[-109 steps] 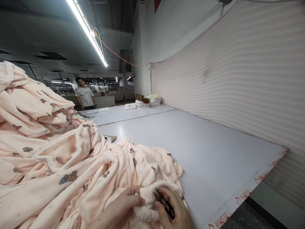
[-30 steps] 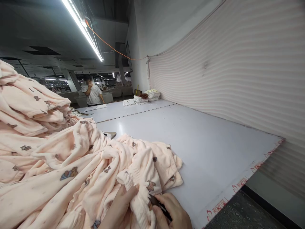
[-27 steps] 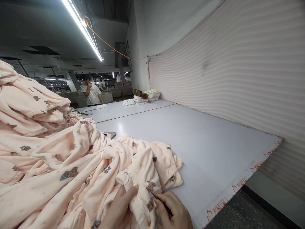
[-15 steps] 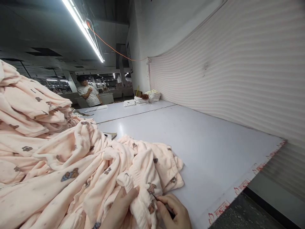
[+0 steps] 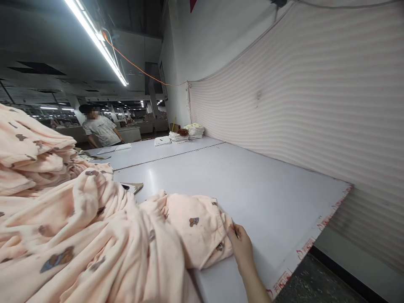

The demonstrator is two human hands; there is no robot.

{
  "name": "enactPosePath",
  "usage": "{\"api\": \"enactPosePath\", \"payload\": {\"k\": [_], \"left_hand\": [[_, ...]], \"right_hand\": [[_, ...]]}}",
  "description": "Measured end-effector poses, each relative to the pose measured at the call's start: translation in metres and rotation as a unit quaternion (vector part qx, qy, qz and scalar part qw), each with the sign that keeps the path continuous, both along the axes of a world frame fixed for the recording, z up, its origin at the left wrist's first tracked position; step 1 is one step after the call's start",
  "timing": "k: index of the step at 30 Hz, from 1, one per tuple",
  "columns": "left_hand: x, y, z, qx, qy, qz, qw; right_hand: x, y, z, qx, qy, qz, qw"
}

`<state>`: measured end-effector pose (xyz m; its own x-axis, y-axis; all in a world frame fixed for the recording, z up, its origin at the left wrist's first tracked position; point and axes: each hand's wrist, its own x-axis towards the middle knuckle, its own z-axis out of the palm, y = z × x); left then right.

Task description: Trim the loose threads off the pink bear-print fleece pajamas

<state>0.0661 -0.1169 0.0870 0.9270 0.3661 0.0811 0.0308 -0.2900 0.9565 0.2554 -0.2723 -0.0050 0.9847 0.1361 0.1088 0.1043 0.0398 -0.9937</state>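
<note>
My right hand [image 5: 240, 244] is closed around small dark thread snips [image 5: 235, 229], with a thin pointed tip sticking up past the fingers; most of the tool is hidden in the hand. Its fingers are at the right edge of a folded pale pink fleece garment [image 5: 192, 227] printed with bears, seeming to touch it. A large heap of the same fleece [image 5: 104, 235] spreads across the left and front, blurred close to me. My left hand is out of view.
A grey-white table [image 5: 268, 189] runs back to folded white stacks [image 5: 179, 137]. A card-like item [image 5: 135, 187] lies behind the heap. Striped sheeting [image 5: 284, 109] hangs along the right. Another person [image 5: 101, 130] stands beyond the table at left.
My left hand has let go of the gathered fleece and left view. My right hand, still holding the snips, moved up to the folded garment's edge. The view shifted; the other person lowered an arm.
</note>
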Motion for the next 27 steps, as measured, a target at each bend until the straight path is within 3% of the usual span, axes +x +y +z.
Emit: {"api": "enactPosePath", "payload": {"k": [4, 9, 13, 15, 19, 21, 27], "left_hand": [[0.014, -0.010, -0.016, 0.001, 0.018, -0.008, 1.000], [0.033, -0.035, -0.023, 0.048, 0.033, -0.056, 0.997], [0.068, -0.051, -0.012, 0.191, 0.055, -0.121, 0.972], [0.085, -0.054, -0.007, 0.265, 0.071, -0.121, 0.954], [0.095, -0.045, -0.010, 0.329, 0.107, -0.042, 0.937], [0.091, -0.035, -0.016, 0.322, 0.131, -0.036, 0.937], [0.075, -0.011, -0.029, 0.246, 0.147, -0.049, 0.957]], "right_hand": [[0.021, 0.007, -0.006, 0.048, 0.096, 0.056, 0.993], [-0.012, 0.014, 0.001, 0.157, 0.157, 0.116, 0.968], [-0.045, 0.015, 0.006, 0.285, 0.209, 0.148, 0.924], [-0.052, 0.018, 0.001, 0.320, 0.245, 0.149, 0.903], [-0.052, 0.029, -0.022, 0.297, 0.261, 0.155, 0.905], [-0.050, 0.034, -0.029, 0.278, 0.239, 0.158, 0.917], [-0.039, 0.032, -0.015, 0.107, 0.082, 0.140, 0.981]]}}
